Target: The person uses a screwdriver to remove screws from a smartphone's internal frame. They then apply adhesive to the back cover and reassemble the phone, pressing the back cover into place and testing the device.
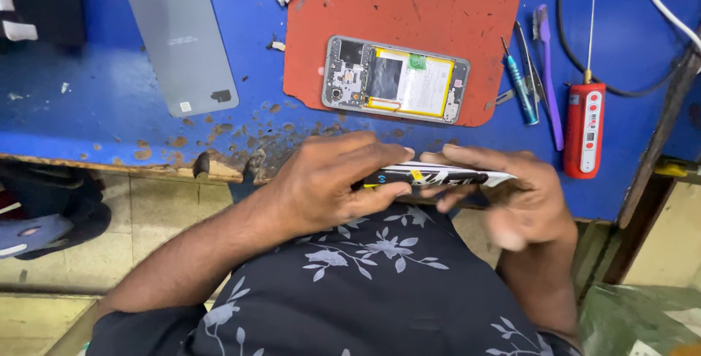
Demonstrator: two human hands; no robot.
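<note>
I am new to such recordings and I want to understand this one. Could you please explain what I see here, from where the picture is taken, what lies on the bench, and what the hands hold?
There is no machine here: a person works with two bare hands, and one camera on the person's head looks down at them. The left hand and the right hand together hold a thin flat black and white part edge-on, above the person's lap. On the blue bench lies a red mat with an opened phone on it, its yellow-edged battery showing. To its left lies a grey back cover. To its right lie a blue screwdriver, a purple brush and a red tool with a thin probe.
</note>
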